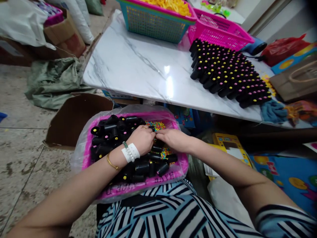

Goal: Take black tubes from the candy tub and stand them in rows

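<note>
On my lap rests a pink basket (183, 164) lined with clear plastic. Black plastic cylinders (143, 168), some with yellow or pink dots on their ends, lie jumbled inside it. Small multicoloured beads (158, 125) show among them on the right side. Above the heap, my left hand (143, 139) has its fingers closed, with a dark cylinder end (153, 128) showing at the fingertips. My right hand (172, 138) meets it from the right, thumb and fingers pinched together. What the right fingers grip is hidden.
Black cylinders with dotted ends (225, 71) stand in packed rows on the marble-patterned table (133, 69). Behind are a teal basket (153, 28) of yellow pieces and a pink basket (223, 31). An open cardboard box (74, 119) sits left; yellow packaging (229, 145) lies right.
</note>
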Demonstrator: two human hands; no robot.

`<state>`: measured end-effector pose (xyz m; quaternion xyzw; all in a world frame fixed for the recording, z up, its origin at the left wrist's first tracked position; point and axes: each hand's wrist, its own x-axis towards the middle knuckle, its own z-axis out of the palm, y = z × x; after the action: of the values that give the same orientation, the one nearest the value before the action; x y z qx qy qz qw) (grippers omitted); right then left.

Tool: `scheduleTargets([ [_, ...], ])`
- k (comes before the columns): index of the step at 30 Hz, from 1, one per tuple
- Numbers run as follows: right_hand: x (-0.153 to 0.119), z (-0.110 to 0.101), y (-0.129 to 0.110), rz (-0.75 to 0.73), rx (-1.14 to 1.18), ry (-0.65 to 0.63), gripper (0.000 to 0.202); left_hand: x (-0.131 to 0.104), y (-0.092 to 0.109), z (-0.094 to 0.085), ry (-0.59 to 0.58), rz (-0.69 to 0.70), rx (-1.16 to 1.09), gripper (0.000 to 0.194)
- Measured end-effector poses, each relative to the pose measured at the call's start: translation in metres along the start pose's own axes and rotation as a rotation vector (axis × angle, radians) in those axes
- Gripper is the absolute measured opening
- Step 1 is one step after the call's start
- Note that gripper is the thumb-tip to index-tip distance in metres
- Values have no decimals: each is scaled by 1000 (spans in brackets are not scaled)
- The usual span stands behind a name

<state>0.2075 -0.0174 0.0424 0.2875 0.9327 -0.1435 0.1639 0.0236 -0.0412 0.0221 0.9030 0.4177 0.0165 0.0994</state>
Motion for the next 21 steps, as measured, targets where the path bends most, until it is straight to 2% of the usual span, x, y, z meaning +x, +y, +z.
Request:
scheduleTargets([
  [2,0,3,4,-134,-25,-30,27,0,-1,1,3,-1,-3,21],
  [3,1,6,6,-155,-43,-56,28,0,-1,1,4,-2,-3,21],
  [7,2,14,5,-150,-105,-121,28,2,-1,3,10,8,0,21],
  [9,1,12,5,-160,-67,-139,26,2,0,4,15,17,4,20],
  [12,-3,3,13,-207,145,-150,39,3,0,5,12,22,15,22],
  [16,-9,-10,34,-274,631,-192,41,3,1,3,4,40,-4,24],
  [18,-13,-12,44,-259,863,-238,42,2,1,2,10,72,-58,22],
  [21,-19,-9,53,-213,1046,-178,45,1,0,0,28,83,-127,19],
])
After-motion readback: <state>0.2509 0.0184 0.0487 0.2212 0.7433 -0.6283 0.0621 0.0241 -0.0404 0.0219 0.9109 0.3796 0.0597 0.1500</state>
